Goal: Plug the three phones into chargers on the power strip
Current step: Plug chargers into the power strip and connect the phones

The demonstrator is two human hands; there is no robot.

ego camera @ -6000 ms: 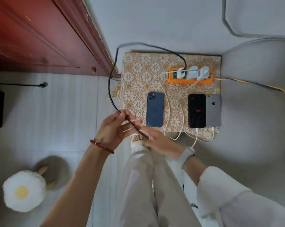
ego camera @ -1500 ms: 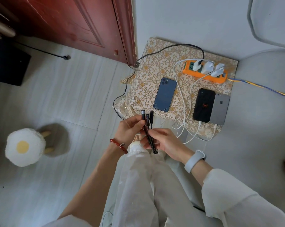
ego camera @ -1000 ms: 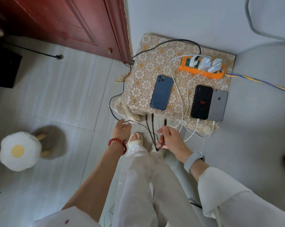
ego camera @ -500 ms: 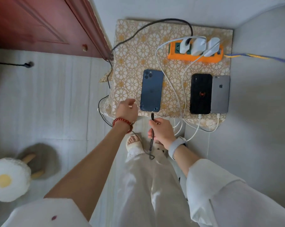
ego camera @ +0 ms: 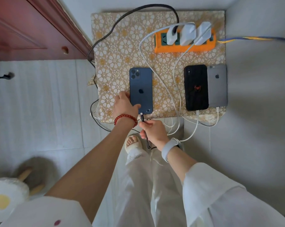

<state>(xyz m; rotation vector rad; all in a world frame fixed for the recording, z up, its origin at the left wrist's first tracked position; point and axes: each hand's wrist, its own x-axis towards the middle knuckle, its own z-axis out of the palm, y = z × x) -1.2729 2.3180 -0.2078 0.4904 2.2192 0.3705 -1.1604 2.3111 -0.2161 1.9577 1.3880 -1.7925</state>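
Three phones lie face down on a flower-patterned table [ego camera: 122, 38]: a blue phone [ego camera: 141, 86] on the left, a black phone [ego camera: 196, 87] and a grey phone [ego camera: 217, 86] on the right. My left hand [ego camera: 124, 104] grips the blue phone's lower left corner. My right hand [ego camera: 152, 130] pinches a black cable [ego camera: 142, 118], its connector right at the blue phone's bottom port. White cables run from the black and grey phones to three white chargers [ego camera: 188, 32] on the orange power strip [ego camera: 184, 45].
A red wooden door [ego camera: 24, 27] stands to the left of the table. A round stool with an egg-shaped cushion [ego camera: 6, 197] sits on the tiled floor at lower left. Loose white cable loops [ego camera: 187, 126] hang off the table's front edge.
I dropped the bundle of black connectors and kept one. My left hand moved onto the blue phone. My right hand brought the connector up to its bottom port.
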